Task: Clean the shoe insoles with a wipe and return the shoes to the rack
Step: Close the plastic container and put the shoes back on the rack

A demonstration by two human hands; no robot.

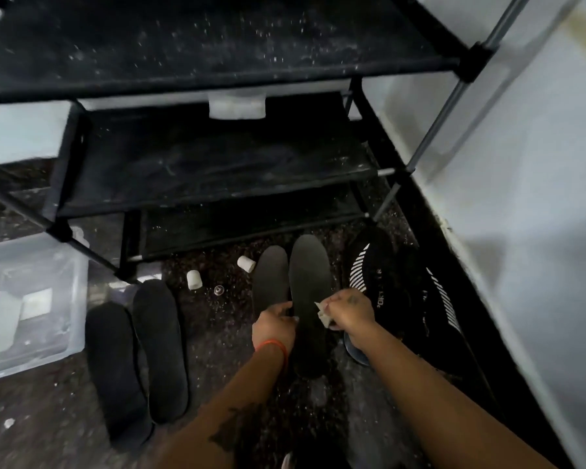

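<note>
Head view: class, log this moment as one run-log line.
step: wiping insole | left hand: steadies insole | right hand: holds wipe on it | shoes: on floor, off rack

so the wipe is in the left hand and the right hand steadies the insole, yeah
No, it is the other way round. In the head view the right hand pinches the wipe, while the left hand steadies the insole.

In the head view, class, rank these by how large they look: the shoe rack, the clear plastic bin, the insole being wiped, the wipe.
1. shoe rack
2. clear plastic bin, cut off by the left edge, so its full size is unsure
3. insole being wiped
4. wipe, in the right hand
</note>
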